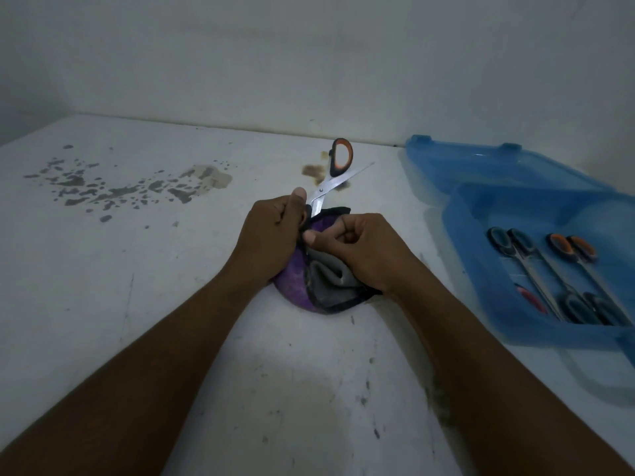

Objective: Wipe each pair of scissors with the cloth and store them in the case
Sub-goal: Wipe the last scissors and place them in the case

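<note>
**Left hand** (271,235): fingers curled and thumb raised, clamped on the lower end of the orange-and-black-handled steel scissors (323,190). Exactly what it holds is hidden by fabric.

**Right hand** (367,252): thumb and fingers pinched together on a fold of the purple-and-grey cloth with dark edging (319,280), which is bunched between both hands and rests on the white, stained desk (137,286).

**Scissors in work:** held open. One handle loop and one blade rise away from us, and the long axis tilts slightly right.

**Open blue translucent plastic case** (477,231): on the desk, well to the right, with its lid laid back. We judge the right hand nearer for the transfer. Several stored scissors (531,269) already lie inside, handles mostly pointing away.

**Markings:** we can read no brand, label or writing anywhere.
</note>
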